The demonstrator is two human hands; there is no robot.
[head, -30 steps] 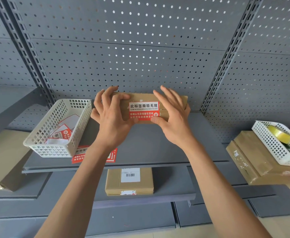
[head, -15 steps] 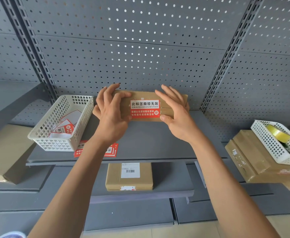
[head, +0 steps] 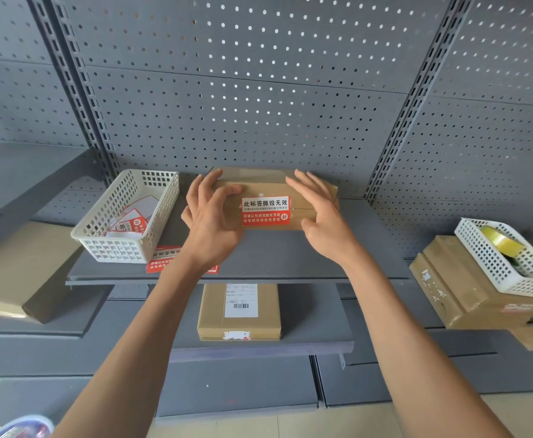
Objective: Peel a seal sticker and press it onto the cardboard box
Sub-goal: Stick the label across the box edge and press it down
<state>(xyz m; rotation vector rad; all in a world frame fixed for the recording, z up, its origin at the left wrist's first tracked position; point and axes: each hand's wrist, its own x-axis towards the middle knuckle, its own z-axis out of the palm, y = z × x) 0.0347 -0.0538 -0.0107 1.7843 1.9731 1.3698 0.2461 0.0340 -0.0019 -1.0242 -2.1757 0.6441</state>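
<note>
So the brown cardboard box [head: 260, 188] is sitting on the grey metal shelf [head: 274, 257], pushed back against the grey pegboard wall [head: 259, 99]. The red-and-white seal sticker [head: 266, 212] is already on its front face, right across the flap seam (white strip with black lettering on top, red below). The left hand [head: 210, 216] grips the box's left end, fingers curled over the top edge and thumb lying on the front near the sticker. The right hand [head: 320, 213] rests on the right end with fingers fairly straight over the top, thumb down at the lower front edge just beside the sticker.

Left of the box is a white plastic lattice basket [head: 126, 216] with more red-and-white stickers inside. One shelf down there's a flat cardboard parcel [head: 239, 311] with a barcode label.
</note>
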